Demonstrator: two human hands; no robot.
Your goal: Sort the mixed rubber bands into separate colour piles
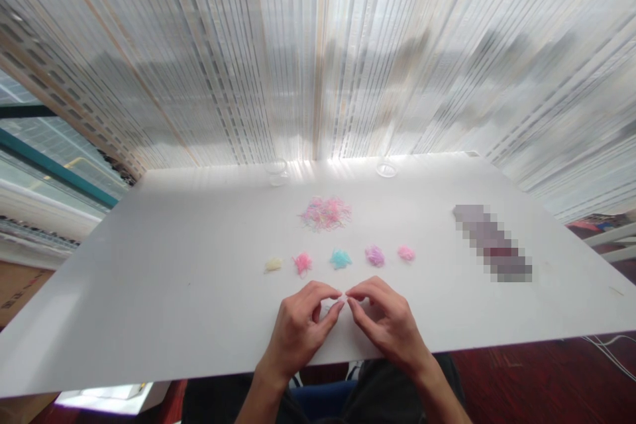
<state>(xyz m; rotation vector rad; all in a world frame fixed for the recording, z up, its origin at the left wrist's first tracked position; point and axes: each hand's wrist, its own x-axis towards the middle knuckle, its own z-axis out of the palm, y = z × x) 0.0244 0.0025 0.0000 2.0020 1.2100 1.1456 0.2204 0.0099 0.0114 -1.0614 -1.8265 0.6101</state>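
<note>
My left hand [308, 318] and my right hand [385, 318] meet over the near part of the white table. Thumb and forefinger on each are closed in a pinch, the fingertips almost touching. Something pale and tiny seems to lie between them, too small to name; a thin pale strand shows beside the left fingers. Just beyond is a row of small piles of thin strands: yellow [273, 265], bright pink [303, 264], turquoise [340, 258], purple [375, 256] and light pink [406, 253]. Farther back lies a larger mixed-colour heap [326, 213] of similar strands.
Two clear round containers [386, 168] stand at the table's far edge, before a pale curtain [318, 66]. A blurred-out long object [491, 242] lies on the right of the white table [163, 278]. Below the right edge, white cables [609, 351] run over a dark red floor.
</note>
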